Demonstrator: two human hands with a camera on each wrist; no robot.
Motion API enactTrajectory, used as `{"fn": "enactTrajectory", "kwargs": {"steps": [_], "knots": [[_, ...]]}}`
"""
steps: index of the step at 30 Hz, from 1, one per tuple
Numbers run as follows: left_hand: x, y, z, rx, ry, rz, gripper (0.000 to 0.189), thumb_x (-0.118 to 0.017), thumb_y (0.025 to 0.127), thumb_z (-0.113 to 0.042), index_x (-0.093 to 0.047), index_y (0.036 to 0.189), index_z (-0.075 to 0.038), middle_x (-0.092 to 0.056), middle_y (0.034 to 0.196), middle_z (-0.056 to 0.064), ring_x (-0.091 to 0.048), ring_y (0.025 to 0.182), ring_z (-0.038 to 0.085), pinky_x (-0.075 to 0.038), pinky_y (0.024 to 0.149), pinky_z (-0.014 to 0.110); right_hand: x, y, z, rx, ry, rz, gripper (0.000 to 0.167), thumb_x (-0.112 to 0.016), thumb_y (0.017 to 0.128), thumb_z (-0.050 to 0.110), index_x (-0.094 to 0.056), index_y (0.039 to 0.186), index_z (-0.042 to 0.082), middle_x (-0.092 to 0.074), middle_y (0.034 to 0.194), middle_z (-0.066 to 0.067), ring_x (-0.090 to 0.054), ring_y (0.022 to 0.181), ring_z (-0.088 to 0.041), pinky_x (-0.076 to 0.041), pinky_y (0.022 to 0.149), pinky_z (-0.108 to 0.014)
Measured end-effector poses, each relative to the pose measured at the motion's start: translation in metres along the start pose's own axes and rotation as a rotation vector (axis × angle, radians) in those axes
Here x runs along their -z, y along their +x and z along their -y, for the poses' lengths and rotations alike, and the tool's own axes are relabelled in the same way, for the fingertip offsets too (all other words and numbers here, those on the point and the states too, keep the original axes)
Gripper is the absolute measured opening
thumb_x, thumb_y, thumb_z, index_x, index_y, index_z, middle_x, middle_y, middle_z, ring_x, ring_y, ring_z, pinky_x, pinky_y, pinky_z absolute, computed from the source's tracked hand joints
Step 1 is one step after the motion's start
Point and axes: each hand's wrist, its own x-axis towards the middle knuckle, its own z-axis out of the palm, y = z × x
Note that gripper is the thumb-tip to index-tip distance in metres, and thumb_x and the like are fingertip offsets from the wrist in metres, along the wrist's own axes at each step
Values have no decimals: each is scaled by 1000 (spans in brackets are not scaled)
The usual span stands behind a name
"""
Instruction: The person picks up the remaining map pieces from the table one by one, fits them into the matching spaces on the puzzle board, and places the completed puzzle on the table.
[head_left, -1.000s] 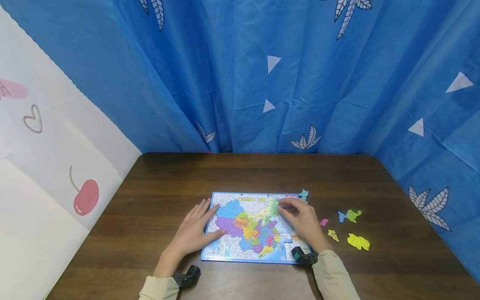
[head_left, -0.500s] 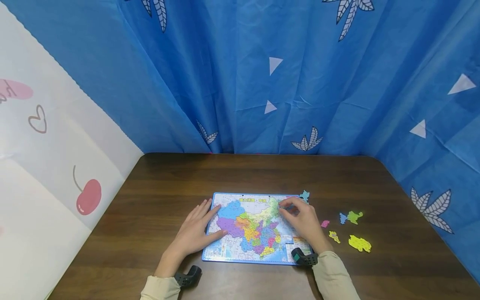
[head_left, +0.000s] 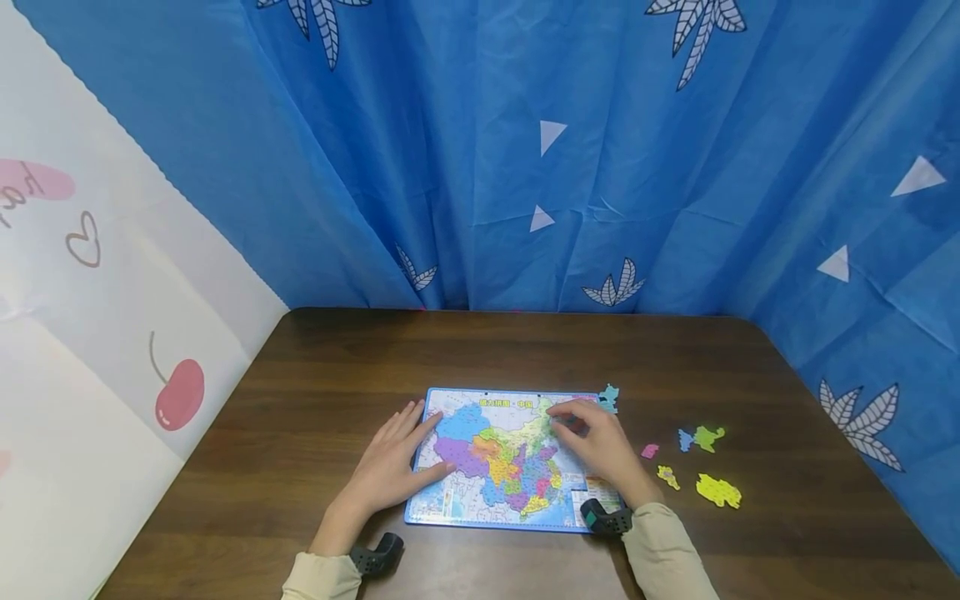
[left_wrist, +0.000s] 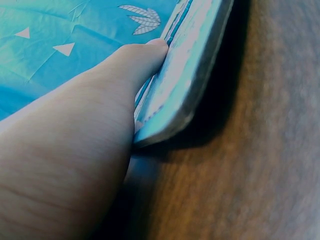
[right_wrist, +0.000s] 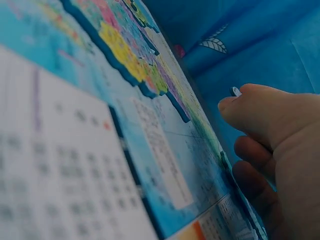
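Observation:
A map puzzle board [head_left: 450, 506] with a blue border and many coloured pieces fitted in it lies on the table. My left hand [head_left: 390, 467] rests at its left edge, fingers spread and thumb over the map; the left wrist view shows the thumb [left_wrist: 145, 55] along the board's edge. Over the upper right of the map is my right hand [head_left: 600, 442]. Its thumb and forefinger pinch a small puzzle piece [right_wrist: 235, 91], mostly hidden, with only a pale, dark-edged bit showing. A teal puzzle piece [head_left: 609, 397] lies at the board's top right corner.
Right of the board lie loose puzzle pieces: a pink one [head_left: 649, 451], a small yellow one [head_left: 667, 477], a blue one [head_left: 686, 440], a green one [head_left: 708, 437] and a large yellow one [head_left: 718, 490]. A blue curtain [head_left: 495, 167] hangs behind the brown table [head_left: 337, 350].
My right hand has shifted slightly left over the map's upper right, uncovering more of the teal piece. The left hand stays in place on the board. The head view has tilted a little.

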Motion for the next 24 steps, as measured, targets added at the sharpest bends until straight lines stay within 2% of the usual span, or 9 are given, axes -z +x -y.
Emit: {"fn": "enactTrajectory", "kwargs": {"steps": [8,15,24], "knots": [[1,-1,-1,-6,-2,-9,87,-63,88,-71,-43,159,-24,-21,172,11,-15,160,32,-19,127,58,3,4,4,47,-29,36,20,-81,90,16,-78,108,24,-73,113,7,-65,94,-10,-59,82,-26],[1,-2,1,-15,0,-5,88,-61,89,-72,-40,160,-23,-19,172,11,-14,160,33,-17,127,58,3,11,8,108,-3,59,22,-80,91,14,-79,112,22,-72,110,7,-69,99,-15,-61,85,-32],[-1,0,1,-3,1,3,88,-61,89,-73,-41,160,-24,-19,172,10,-14,160,32,-17,127,58,1,15,18,100,-1,73,19,-79,92,13,-80,110,18,-70,105,7,-68,95,-14,-61,83,-33]]}}
